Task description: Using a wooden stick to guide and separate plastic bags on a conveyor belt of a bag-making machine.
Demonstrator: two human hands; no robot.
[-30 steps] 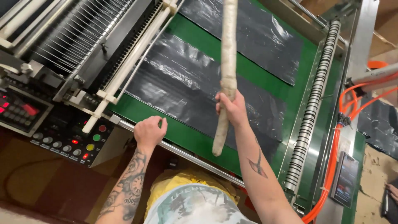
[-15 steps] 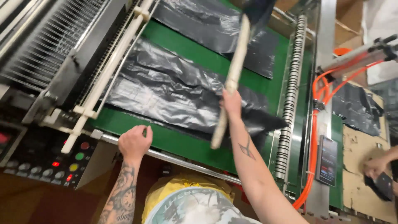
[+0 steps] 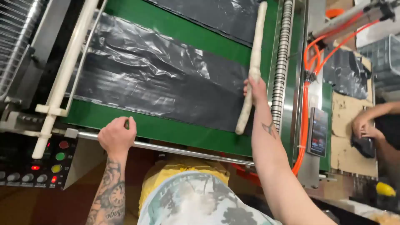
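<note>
My right hand (image 3: 255, 88) grips a long pale stick (image 3: 253, 62) near its lower third, holding it along the right edge of the black plastic sheet (image 3: 158, 83). That sheet lies wrinkled on the green conveyor belt (image 3: 166, 129). My left hand (image 3: 116, 135) is curled over the metal rail (image 3: 175, 148) at the belt's near edge, fingers touching the green surface. A second black sheet (image 3: 212, 14) lies farther up the belt.
A control panel with coloured buttons (image 3: 50, 162) sits at the lower left. A white bar (image 3: 66, 71) crosses the belt on the left. A coiled roller (image 3: 281, 62) and orange hoses (image 3: 306, 83) run along the right. Another person's hands (image 3: 366, 127) handle black plastic at the right.
My right hand has swung the stick to the right, from the middle of the sheet to its right edge. My left hand stays on the rail. The view has shifted right.
</note>
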